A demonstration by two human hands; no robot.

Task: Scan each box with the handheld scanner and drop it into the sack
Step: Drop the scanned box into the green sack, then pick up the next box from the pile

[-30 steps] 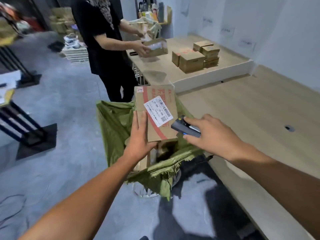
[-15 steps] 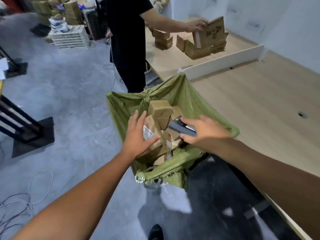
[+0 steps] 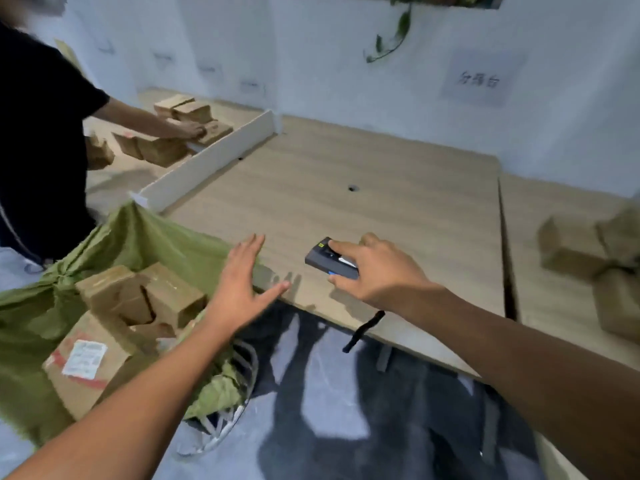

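Note:
A green sack [image 3: 145, 237] stands open at the lower left with several cardboard boxes inside; one labelled box [image 3: 86, 365] lies at its near side. My left hand [image 3: 242, 282] hovers empty with spread fingers at the table's front edge, just right of the sack. My right hand [image 3: 374, 271] grips the dark handheld scanner [image 3: 329, 259] above the wooden table [image 3: 346, 168]; a black strap [image 3: 363, 330] dangles below it. More blurred cardboard boxes [image 3: 588, 251] lie on the table at the far right.
Another person in a black shirt [image 3: 41, 133] stands at the left, one hand on boxes [image 3: 180, 133] behind a white divider [image 3: 204, 164]. A white wire frame [image 3: 228, 410] holds the sack. Grey floor lies below the table edge.
The labelled box went from my left hand into the sack. My view has swung right toward the table. My left hand has left the sack, empty, and the scanner hand moved over the table.

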